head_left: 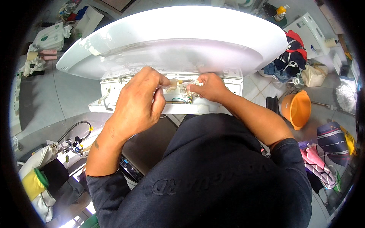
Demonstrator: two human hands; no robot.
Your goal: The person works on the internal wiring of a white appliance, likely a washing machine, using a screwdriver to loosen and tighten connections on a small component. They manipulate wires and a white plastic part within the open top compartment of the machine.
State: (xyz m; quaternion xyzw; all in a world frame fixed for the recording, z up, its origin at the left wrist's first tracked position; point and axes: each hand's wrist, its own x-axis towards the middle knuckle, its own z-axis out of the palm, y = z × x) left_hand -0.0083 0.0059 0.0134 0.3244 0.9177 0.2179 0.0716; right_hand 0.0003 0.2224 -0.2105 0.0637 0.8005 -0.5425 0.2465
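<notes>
A white appliance (182, 109) stands in front of me with its large curved panel (182, 26) raised. My left hand (142, 95) is over the open housing, with its fingertips closed on the yellowish handle of a screwdriver (174, 82). The shaft points right, toward my right hand (211, 88). With thumb and fingers, my right hand pinches a small pale, partly clear fitting (189, 91) inside the housing; its exact kind is hard to make out. Thin coloured wires (189, 100) run just below it.
An orange basin (296, 109) lies tilted at the right, near piled clothes (291, 57). Coloured cloths (319, 161) hang lower right. At left, a black hose (76, 125) leads to a valve assembly (76, 145). A white box (308, 36) stands back right.
</notes>
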